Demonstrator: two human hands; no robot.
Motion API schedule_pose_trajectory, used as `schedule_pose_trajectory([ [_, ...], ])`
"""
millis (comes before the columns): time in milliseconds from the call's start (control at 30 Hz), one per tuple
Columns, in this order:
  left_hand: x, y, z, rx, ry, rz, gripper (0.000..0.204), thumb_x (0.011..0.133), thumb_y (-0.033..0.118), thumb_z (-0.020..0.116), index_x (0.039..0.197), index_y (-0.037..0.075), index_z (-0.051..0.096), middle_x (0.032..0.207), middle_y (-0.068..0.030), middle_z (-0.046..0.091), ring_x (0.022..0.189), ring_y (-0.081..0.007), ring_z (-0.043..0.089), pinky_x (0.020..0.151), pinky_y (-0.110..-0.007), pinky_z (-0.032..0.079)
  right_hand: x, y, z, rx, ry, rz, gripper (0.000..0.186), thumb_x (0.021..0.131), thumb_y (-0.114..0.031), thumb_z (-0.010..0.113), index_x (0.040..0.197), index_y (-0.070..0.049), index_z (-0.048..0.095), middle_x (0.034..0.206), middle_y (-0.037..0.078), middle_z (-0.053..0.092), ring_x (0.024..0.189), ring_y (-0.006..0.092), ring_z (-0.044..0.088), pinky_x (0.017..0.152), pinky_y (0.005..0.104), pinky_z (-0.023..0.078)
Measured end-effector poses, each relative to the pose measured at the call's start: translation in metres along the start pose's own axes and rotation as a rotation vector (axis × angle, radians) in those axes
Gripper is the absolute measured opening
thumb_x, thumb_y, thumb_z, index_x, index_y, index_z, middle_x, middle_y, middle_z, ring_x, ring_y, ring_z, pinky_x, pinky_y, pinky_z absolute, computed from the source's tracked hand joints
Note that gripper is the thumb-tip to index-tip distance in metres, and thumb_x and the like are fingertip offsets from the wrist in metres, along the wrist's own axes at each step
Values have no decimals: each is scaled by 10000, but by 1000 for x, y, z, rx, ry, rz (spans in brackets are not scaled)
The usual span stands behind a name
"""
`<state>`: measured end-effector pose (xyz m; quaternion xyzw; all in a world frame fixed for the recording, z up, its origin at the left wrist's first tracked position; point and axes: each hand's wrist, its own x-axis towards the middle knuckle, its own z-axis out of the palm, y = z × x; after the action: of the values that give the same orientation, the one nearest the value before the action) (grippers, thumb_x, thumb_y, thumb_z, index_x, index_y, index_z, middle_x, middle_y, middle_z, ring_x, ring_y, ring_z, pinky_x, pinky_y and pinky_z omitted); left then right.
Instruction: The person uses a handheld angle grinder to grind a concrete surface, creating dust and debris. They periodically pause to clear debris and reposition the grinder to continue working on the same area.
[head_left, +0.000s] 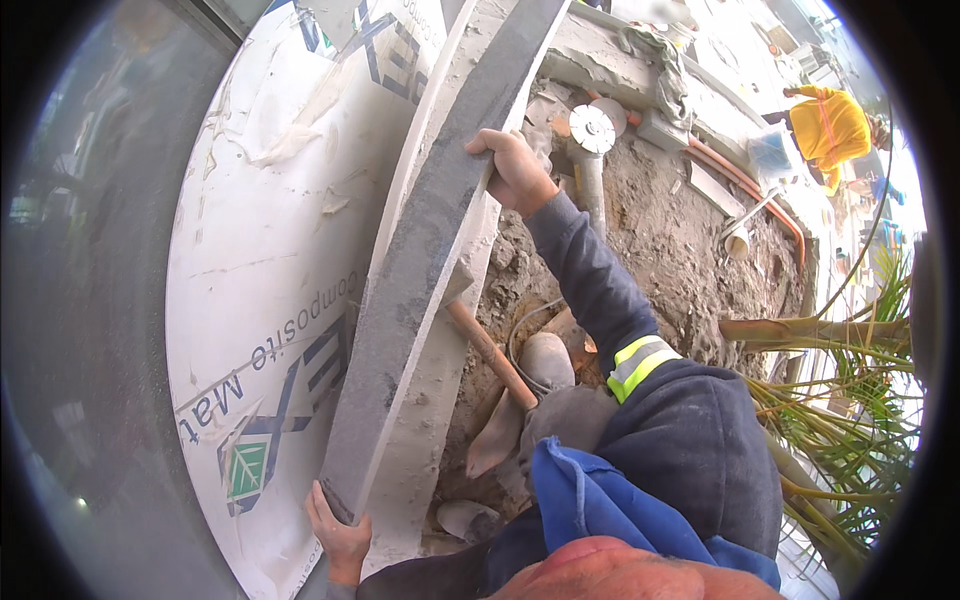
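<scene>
Grey plank (420, 270) edges gripped by left hand (338, 535), right hand (515, 170)

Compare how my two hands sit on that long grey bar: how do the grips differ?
The left hand cups the grey bar at its near lower end, fingers under it. The right hand clamps the bar's edge farther up, arm stretched out over the dirt. Both grip the same bar, which lies against the white printed sheet.

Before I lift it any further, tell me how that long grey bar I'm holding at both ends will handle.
The long grey bar looks straight between the right hand and left hand, so probably stiff. Its length suggests it is awkward and end-heavy. A dusty coating may make the grip slippery.
</scene>
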<state>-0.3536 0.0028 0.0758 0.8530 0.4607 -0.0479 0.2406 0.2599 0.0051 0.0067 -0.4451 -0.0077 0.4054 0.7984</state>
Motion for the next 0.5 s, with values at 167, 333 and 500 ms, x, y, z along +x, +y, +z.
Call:
schedule_pose_trajectory([
  [167, 2, -1, 4, -11, -54, -15, 998, 647, 133, 811, 1507, -87, 355, 1375, -324, 462, 1267, -501, 488, 1091, -520, 418, 6, 10, -12, -31, -4, 2, 59, 861, 9, 623, 847, 65, 629, 829, 121, 618, 712, 237, 645, 633, 391, 547],
  [333, 9, 8, 2, -14, -25, 12, 989, 659, 159, 829, 1500, -79, 368, 1334, -297, 482, 1239, -479, 505, 1063, -511, 436, 5, -6, 4, -15, -3, 13, 82, 846, 25, 628, 919, 61, 620, 895, 132, 633, 752, 258, 670, 695, 392, 584],
  [500, 22, 15, -2, -6, -23, 9, 978, 687, 197, 837, 1501, -70, 365, 1336, -282, 478, 1230, -462, 516, 1048, -495, 450, 28, -13, -9, 0, -41, 45, 80, 836, 34, 630, 915, 46, 633, 867, 121, 638, 755, 259, 674, 711, 384, 593],
])
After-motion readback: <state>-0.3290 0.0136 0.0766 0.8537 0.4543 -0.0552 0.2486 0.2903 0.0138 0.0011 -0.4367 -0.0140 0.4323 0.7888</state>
